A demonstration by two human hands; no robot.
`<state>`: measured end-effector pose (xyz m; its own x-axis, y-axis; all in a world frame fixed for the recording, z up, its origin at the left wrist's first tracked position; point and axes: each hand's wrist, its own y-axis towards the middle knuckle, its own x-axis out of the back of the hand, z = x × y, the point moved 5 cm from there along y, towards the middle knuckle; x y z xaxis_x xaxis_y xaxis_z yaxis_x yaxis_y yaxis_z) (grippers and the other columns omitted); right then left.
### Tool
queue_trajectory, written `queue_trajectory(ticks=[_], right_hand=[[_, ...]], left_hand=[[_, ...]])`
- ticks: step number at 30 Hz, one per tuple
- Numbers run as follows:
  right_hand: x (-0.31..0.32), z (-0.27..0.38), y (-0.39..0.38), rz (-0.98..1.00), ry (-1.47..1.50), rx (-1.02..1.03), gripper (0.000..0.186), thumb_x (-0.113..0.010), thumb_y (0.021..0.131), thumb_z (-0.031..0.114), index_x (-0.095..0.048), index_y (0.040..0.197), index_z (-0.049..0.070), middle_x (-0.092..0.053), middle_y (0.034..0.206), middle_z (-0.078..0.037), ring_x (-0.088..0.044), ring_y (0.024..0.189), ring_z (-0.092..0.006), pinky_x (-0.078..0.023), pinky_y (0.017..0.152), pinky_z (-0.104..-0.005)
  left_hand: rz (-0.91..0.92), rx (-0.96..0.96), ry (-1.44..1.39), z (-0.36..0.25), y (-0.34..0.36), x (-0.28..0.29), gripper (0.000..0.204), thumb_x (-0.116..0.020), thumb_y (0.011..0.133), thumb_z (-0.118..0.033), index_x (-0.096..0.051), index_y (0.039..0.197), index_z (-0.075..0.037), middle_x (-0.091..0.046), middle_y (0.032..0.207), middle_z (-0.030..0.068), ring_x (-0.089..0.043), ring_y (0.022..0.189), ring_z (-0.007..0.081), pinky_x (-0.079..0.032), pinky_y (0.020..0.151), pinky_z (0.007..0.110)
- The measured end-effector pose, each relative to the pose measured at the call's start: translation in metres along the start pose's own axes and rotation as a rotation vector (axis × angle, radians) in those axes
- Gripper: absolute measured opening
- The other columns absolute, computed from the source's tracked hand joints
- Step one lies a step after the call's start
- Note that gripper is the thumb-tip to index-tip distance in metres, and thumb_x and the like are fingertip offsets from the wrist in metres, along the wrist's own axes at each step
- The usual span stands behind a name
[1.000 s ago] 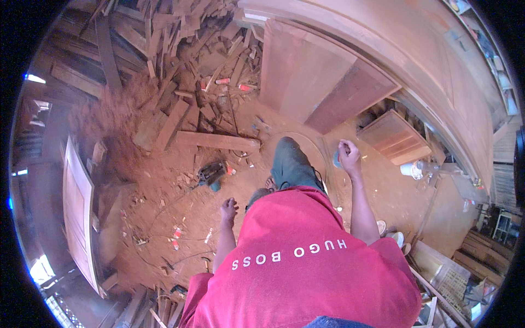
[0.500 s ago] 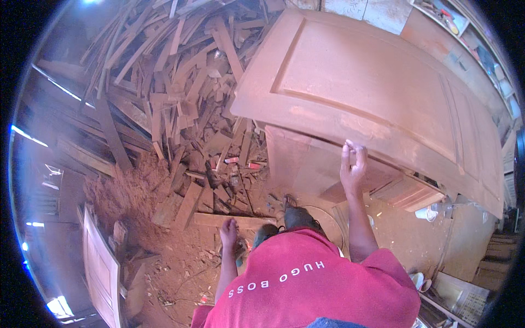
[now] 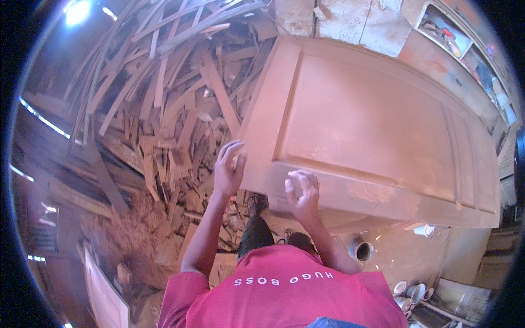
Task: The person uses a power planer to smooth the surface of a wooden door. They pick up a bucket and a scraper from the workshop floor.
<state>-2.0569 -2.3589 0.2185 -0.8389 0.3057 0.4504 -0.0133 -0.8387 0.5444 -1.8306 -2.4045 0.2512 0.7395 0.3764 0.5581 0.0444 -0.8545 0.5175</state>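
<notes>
Head view: the large reddish-brown panelled wooden door (image 3: 377,131) fills the upper right, long axis running right; left hand (image 3: 228,169) open on its near corner; right hand (image 3: 302,192) curled on its lower edge.

Wood door panel (image 3: 366,126): reddish-brown, matt, dusty film over the whole face; I see smooth planed fields w/ raised moulding edges. Paler rubbed patch near its lower rail.

My left hand (image 3: 228,170) & right hand (image 3: 302,191): bare skin, lightly dusted, both on the panel's near edge.

Scrap pile (image 3: 164,109): raw wood offcuts, rough-sawn, splintery, matt grey-brown.

Floor (image 3: 394,257): packed earth/sawdust, matt, gritty.

Shirt (image 3: 284,295): red knit cloth, matt, soft.

Tins (image 3: 361,250): metal, dull sheen, stained rims.

White board (image 3: 104,295) at lower left: painted, smooth, slight gloss.

Wall (image 3: 339,16) behind the door: rough plaster, chalky.
</notes>
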Motion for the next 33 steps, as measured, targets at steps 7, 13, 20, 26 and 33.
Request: queue_trajectory(ticks=[7,13,20,26,33], right_hand=[[-0.049,-0.025,0.026,-0.144,-0.34,-0.181,0.026,-0.066,0.085,0.021,-0.063,0.105,0.005,-0.06,0.109,-0.014,-0.054,0.103,-0.0326,-0.038,0.096,-0.0445],[-0.075,-0.031,0.047,-0.17,-0.695,-0.279,0.03,-0.065,0.087,0.032,-0.063,0.102,0.005,-0.058,0.107,-0.013,-0.054,0.105,-0.0308,-0.036,0.098,-0.0494],[-0.09,-0.04,0.053,-0.096,-0.902,-0.316,0.036,-0.063,0.09,0.038,-0.062,0.102,0.004,-0.056,0.109,-0.014,-0.053,0.105,-0.0333,-0.038,0.096,-0.0518],[-0.09,-0.047,0.055,-0.091,-0.97,-0.387,0.032,-0.063,0.089,0.033,-0.062,0.1,0.003,-0.056,0.108,-0.015,-0.053,0.103,-0.0339,-0.039,0.093,-0.0515],[-0.095,-0.046,0.062,-0.082,-0.98,-0.436,0.026,-0.061,0.089,0.025,-0.06,0.099,0.001,-0.056,0.108,-0.017,-0.053,0.102,-0.0356,-0.04,0.092,-0.0518]], left_hand=[[0.311,-0.307,-0.092,0.058,0.23,-0.127,0.03,-0.061,0.092,-0.022,-0.06,0.116,-0.003,-0.059,0.121,0.0193,-0.054,0.115,0.0373,-0.044,0.099,0.042],[0.36,-0.417,0.046,0.154,0.38,-0.265,0.036,-0.061,0.089,-0.027,-0.059,0.117,-0.005,-0.058,0.123,0.0144,-0.051,0.119,0.033,-0.041,0.099,0.044],[0.497,-0.444,0.325,0.205,0.487,-0.388,0.049,-0.055,0.089,-0.038,-0.054,0.129,-0.009,-0.043,0.144,0.0116,-0.033,0.138,0.0331,-0.032,0.109,0.049],[0.568,-0.474,0.335,0.208,0.512,-0.412,0.046,-0.053,0.091,-0.043,-0.061,0.123,-0.011,-0.051,0.135,0.0103,-0.04,0.132,0.0321,-0.033,0.107,0.049],[0.28,-0.362,0.234,0.276,0.519,-0.342,0.018,-0.06,0.085,-0.016,-0.065,0.101,-0.009,-0.063,0.109,0.0152,-0.056,0.11,0.0335,-0.046,0.092,0.045]])
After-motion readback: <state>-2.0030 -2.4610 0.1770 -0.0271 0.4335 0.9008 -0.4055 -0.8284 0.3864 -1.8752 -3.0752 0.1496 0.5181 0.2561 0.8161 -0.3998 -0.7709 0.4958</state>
